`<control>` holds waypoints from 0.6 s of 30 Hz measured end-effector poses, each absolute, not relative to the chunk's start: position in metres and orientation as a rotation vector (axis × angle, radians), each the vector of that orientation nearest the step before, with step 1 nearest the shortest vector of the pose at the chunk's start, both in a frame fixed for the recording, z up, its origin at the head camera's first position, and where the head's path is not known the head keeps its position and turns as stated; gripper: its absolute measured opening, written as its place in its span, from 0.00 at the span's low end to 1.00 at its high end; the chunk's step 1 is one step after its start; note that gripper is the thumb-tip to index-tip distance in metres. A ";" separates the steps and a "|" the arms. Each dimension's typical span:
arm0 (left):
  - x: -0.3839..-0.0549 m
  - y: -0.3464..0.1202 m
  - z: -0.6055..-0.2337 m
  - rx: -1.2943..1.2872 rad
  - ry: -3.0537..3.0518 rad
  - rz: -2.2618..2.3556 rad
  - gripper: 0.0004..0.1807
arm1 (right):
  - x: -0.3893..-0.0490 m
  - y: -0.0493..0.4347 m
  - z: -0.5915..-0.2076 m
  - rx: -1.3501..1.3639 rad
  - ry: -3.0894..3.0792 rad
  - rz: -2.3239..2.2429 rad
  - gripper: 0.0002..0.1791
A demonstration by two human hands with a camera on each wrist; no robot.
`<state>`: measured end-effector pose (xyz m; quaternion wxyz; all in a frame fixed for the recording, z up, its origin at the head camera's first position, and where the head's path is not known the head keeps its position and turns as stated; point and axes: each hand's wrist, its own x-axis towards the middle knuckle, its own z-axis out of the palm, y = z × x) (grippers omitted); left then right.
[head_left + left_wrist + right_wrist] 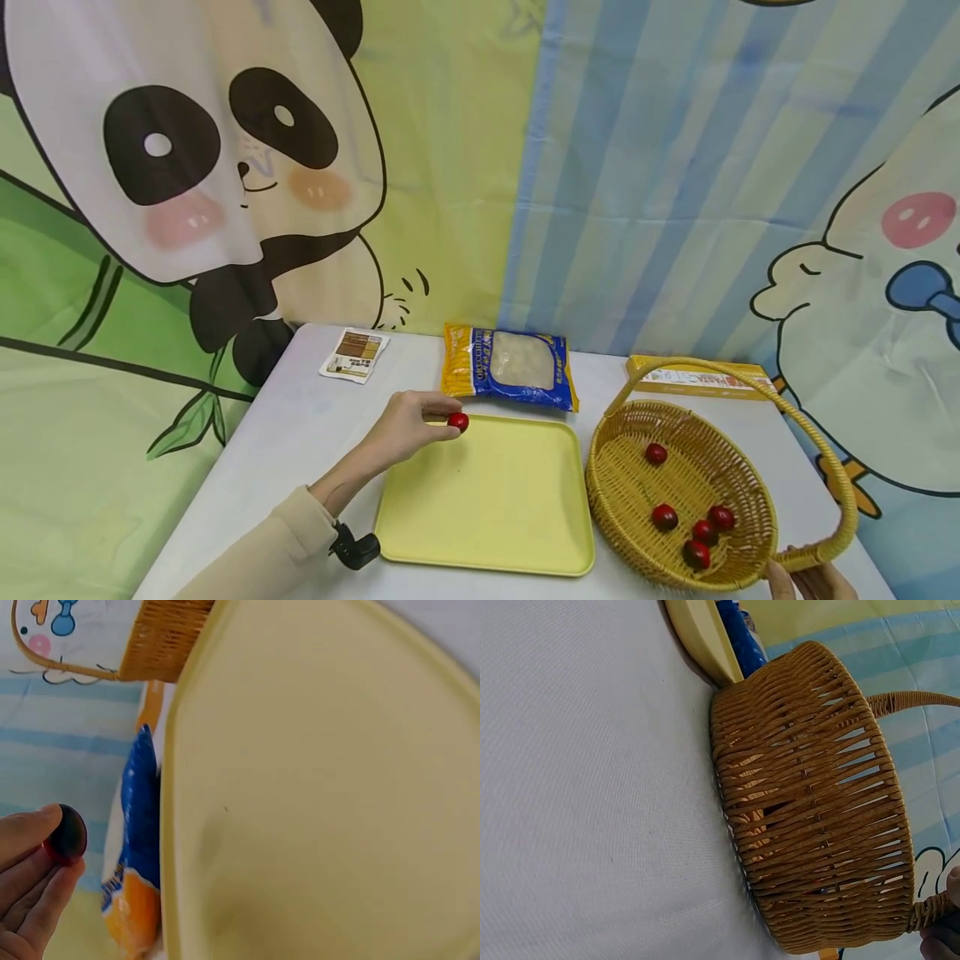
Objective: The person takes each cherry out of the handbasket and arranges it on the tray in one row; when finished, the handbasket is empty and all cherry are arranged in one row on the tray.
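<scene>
My left hand (408, 429) pinches a dark red cherry (458, 422) between thumb and fingertips, over the far left part of a pale yellow tray (487, 567). In the left wrist view the cherry (67, 835) shows dark and glossy at the fingertips. To the tray's right stands a woven basket (615, 521) with a tall hoop handle. Several cherries (664, 517) lie inside it. My right hand (810, 581), cut off by the lower frame edge, grips the basket's rim where the handle meets it. In the right wrist view only a few fingers (951, 922) appear there.
Behind the tray lies a blue and yellow pasta bag (517, 367). A yellow pasta box (701, 377) is behind the basket. A small printed packet (355, 355) lies at the back left of the white table (300, 433). A cartoon-printed curtain (450, 167) hangs behind.
</scene>
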<state>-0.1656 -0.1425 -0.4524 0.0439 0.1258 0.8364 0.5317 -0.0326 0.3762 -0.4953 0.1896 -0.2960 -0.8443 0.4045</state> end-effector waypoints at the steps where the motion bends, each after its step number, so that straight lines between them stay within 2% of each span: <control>1: -0.165 -0.146 -0.455 0.376 2.564 1.625 0.20 | -0.032 0.377 -0.495 -0.830 -2.368 1.122 0.21; 5: -0.164 -0.159 -0.463 0.345 2.592 1.614 0.21 | -0.032 0.377 -0.494 -0.819 -2.349 1.105 0.17; 18: -0.168 -0.182 -0.480 0.262 2.648 1.500 0.20 | -0.028 0.369 -0.498 -0.797 -2.284 1.079 0.24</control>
